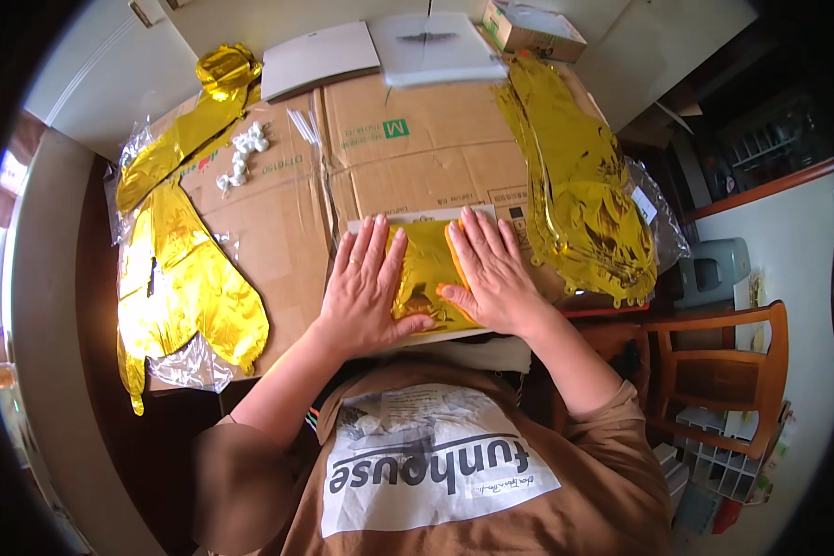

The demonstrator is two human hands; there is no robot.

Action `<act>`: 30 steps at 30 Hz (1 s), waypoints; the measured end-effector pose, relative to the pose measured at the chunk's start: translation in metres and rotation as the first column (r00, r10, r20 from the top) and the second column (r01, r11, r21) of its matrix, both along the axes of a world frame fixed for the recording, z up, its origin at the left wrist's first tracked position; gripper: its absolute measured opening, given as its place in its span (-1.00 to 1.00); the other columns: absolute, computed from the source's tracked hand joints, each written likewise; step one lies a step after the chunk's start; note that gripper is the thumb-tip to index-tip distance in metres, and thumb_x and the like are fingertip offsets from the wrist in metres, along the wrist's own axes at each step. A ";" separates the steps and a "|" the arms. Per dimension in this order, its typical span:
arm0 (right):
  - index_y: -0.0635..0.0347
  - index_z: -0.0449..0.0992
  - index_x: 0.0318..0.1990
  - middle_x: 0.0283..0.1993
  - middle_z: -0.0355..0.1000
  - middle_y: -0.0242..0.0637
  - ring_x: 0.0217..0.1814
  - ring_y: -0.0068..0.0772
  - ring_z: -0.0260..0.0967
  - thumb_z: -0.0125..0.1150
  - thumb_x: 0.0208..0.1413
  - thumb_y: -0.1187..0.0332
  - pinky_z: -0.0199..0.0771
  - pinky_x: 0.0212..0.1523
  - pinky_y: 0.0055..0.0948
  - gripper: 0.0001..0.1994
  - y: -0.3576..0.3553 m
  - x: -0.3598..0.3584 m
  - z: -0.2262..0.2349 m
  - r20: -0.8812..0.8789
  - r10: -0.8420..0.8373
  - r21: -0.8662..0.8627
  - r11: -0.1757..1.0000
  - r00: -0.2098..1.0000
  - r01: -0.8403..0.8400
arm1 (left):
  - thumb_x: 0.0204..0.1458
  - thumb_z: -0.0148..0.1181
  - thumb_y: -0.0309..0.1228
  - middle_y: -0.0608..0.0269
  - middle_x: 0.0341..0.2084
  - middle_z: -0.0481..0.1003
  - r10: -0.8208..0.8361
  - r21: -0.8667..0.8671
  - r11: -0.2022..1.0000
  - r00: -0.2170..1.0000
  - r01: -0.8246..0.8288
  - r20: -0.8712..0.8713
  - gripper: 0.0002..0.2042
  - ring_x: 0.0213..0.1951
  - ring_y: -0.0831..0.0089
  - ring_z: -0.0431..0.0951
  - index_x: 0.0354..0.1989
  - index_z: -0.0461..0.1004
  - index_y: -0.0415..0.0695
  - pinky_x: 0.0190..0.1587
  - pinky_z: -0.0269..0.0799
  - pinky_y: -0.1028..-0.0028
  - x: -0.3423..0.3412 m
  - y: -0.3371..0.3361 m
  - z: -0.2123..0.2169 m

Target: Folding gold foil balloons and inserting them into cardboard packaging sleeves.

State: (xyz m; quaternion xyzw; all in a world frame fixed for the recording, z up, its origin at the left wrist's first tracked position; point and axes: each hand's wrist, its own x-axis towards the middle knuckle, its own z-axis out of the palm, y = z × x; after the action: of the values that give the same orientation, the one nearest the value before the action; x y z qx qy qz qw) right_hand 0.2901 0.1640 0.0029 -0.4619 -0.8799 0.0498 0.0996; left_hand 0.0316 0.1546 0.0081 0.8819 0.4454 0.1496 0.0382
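Note:
Both my hands lie palm down on a folded piece of shiny gold foil (423, 264) near the front edge of the cardboard-covered table. My left hand (361, 287) presses its left side, fingers straight and thumb pointing inward. Across from it, my right hand (499, 283) rests flat on the right side with its fingers stretched out. An orange strip shows along the right index finger and thumb; I cannot tell whether it is a reflection. Beyond the foil, the edge of a white sheet (354, 225) peeks out. My palms hide the foil's sides.
Flat gold foil balloons lie at the left (181, 278) and right (574, 167), with clear plastic under them. Small white lumps (243, 156) and white strips (303, 128) sit on the cardboard (287, 241). Behind are a white stack (320, 60) and open box (533, 32). A wooden chair (774, 371) stands right.

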 end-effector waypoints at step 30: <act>0.08 0.65 -0.26 -0.32 0.61 -0.31 -0.31 -0.39 0.54 0.47 -0.01 0.02 0.53 -0.25 -0.35 -0.65 0.432 -0.007 0.012 -0.222 -0.617 -0.290 0.781 0.755 0.554 | 0.10 -0.02 0.38 -0.32 0.49 -0.11 0.122 -0.269 0.962 0.959 -0.050 0.257 0.00 0.52 -0.22 -0.20 0.49 0.04 -0.23 0.50 -0.32 -0.05 -0.002 0.022 0.020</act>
State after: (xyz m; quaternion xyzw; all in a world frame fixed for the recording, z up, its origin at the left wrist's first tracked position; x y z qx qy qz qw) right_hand 0.2835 0.5963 0.0152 -0.7093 -0.6534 0.1773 0.1961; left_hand 0.0298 0.1763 0.0280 0.8201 0.4899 0.2107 0.2075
